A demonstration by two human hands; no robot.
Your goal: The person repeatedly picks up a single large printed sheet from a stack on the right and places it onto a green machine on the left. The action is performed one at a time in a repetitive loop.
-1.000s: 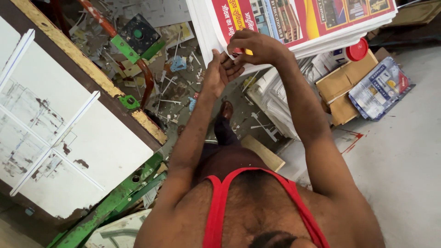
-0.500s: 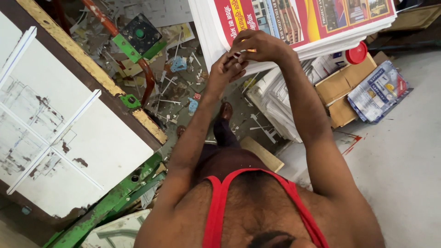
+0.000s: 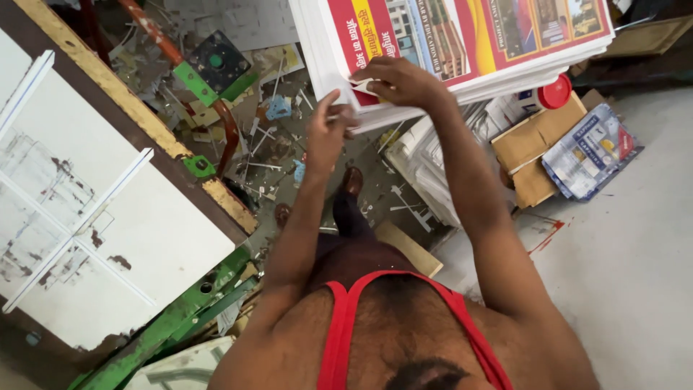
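Observation:
A thick stack of printed sheets (image 3: 462, 43), red and yellow on top with white edges, stands ahead of me at waist height. My right hand (image 3: 401, 81) rests on the stack's near corner and pinches up the corner of the top sheet. My left hand (image 3: 328, 130) presses against the stack's white side edge just below that corner, fingers up along the paper. Both of my arms reach forward over the littered floor.
A white worktable (image 3: 108, 217) with thin white rails and a brown rim fills the left. Green and orange machine parts (image 3: 209, 72) stand behind it. Paper scraps litter the floor (image 3: 281, 144). Cardboard boxes (image 3: 538, 141), a red-capped container (image 3: 554, 92) and a printed bundle (image 3: 592, 148) lie at the right.
My hands have dropped a little onto the stack's corner. The left hand moved from beside the right hand down to the stack's side edge, and the right hand now lifts a sheet corner.

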